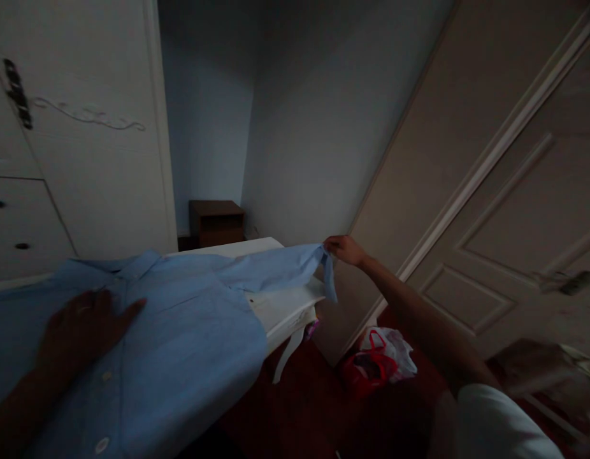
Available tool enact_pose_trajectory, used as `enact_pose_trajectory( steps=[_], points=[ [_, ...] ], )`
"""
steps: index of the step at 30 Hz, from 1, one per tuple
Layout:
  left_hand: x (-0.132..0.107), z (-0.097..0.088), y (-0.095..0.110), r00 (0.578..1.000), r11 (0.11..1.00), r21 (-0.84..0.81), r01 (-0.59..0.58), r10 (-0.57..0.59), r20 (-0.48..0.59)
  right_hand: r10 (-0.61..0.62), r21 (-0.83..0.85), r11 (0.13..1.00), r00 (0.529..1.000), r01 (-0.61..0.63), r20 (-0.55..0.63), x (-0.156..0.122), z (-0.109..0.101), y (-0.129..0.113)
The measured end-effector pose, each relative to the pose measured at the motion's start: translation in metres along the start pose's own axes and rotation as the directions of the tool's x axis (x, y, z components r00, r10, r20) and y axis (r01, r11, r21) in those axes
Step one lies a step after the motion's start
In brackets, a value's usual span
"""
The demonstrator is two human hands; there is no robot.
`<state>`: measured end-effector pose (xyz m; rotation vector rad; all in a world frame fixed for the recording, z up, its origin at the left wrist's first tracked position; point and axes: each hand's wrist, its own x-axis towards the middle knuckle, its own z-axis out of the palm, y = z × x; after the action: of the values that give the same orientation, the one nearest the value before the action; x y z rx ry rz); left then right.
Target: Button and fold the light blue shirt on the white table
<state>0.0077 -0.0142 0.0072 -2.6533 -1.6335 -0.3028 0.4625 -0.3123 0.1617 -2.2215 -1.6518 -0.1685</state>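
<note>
A light blue button-up shirt (180, 344) lies spread with its front up and its collar toward the far side. It covers much of a white surface (285, 299) beneath it. My left hand (85, 325) rests flat on the shirt's chest near the button line, fingers spread. Out to the right, my right hand (343, 248) pinches the cuff end of one sleeve, which is stretched out sideways. A loose flap of the cuff hangs down below those fingers. The shirt's other sleeve runs out of view at the left.
A white cabinet (99, 172) stands behind on the left. In the corner is a small brown box-shaped stand (218, 217). A red bag (369, 370) and a white plastic bag (395, 347) sit on the dark red floor. To the right is a panelled door (510, 242) with a handle.
</note>
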Motion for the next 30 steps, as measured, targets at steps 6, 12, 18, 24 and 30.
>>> enact_pose_trajectory(
  steps=[6, 12, 18, 24, 30],
  points=[
    [-0.003, -0.009, 0.007, 0.999, 0.995, 0.1, 0.027, -0.024, -0.038, -0.102, -0.013, 0.995, 0.993, 0.103, 0.065, 0.011, -0.023, -0.071],
    [-0.007, -0.006, 0.01, 0.992, 0.999, 0.03, 0.012, -0.008, -0.125, -0.211, 0.351, 0.923, 0.97, 0.157, 0.119, 0.037, -0.015, -0.152],
    [-0.014, -0.004, 0.012, 0.976, 0.999, -0.046, 0.009, -0.018, -0.215, -0.247, 0.806, 0.589, 0.939, -0.05, 0.239, 0.066, 0.019, -0.246],
    [-0.005, -0.009, 0.002, 0.975, 0.971, -0.194, -0.141, 0.102, -0.198, -0.288, 0.857, 0.426, 0.854, -0.291, 0.433, 0.069, 0.09, -0.311],
    [-0.025, -0.022, -0.001, 0.976, 0.955, -0.255, -0.149, 0.102, -0.191, -0.264, 0.776, 0.483, 0.777, -0.407, 0.572, 0.041, 0.169, -0.31]
  ],
)
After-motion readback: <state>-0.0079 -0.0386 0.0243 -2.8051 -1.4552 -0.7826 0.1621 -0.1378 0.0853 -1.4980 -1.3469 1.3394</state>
